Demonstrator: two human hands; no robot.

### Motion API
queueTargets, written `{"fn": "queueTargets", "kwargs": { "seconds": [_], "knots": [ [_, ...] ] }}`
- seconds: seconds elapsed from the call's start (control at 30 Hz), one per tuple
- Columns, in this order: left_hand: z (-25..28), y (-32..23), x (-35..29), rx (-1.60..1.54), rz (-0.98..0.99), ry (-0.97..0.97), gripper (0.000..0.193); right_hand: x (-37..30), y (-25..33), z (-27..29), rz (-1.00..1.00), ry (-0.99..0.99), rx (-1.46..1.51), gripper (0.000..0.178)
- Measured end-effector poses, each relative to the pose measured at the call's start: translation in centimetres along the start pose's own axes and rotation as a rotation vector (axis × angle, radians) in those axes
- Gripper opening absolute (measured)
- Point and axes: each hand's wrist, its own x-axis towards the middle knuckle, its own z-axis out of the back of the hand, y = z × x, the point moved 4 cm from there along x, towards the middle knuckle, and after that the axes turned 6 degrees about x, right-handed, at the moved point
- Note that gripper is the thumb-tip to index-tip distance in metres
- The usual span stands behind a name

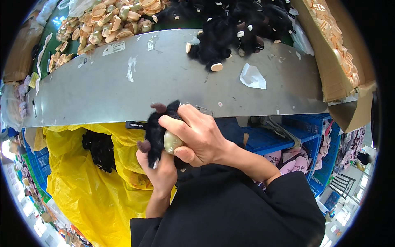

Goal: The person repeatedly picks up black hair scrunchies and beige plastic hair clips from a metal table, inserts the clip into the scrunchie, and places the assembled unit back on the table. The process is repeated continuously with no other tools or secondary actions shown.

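Just in front of the bench's near edge, both my hands are closed on a small black plush toy with two brown horns. My right hand presses a shiny greenish-gold rounded plastic piece against the plush, its thumb and fingers bent around it. From below, my left hand grips the lower end of the plush; some of its fingers are hidden behind the toy. A black label sticks out from the plush's left side. Whether the plastic piece sits inside the plush, I cannot tell.
Across the grey metal bench lie a heap of peach and gold plastic shells, black plush toys and a white paper scrap. A cardboard box holds peach parts. A yellow bag hangs left; blue crates stand right.
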Motion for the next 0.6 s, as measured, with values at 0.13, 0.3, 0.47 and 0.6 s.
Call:
{"fn": "queueTargets", "kwargs": {
  "seconds": [0.13,0.3,0.47,0.6],
  "knots": [
    [1.0,1.7,-0.3,0.019,0.058,0.040,0.013,0.1,0.1,1.1,-0.022,0.093,-0.012,0.047],
    [0.2,1.2,-0.3,-0.111,0.149,0.175,0.009,0.3,0.9,2.1,-0.058,0.037,-0.053,0.037],
    [0.3,1.5,-0.5,-0.207,0.300,0.178,0.013,0.3,1.2,2.1,-0.140,-0.020,-0.004,0.028],
    [0.8,1.9,-0.7,-0.402,0.383,0.289,0.028,-0.1,-0.3,3.1,-0.475,-0.002,0.325,0.023]
  ]
}}
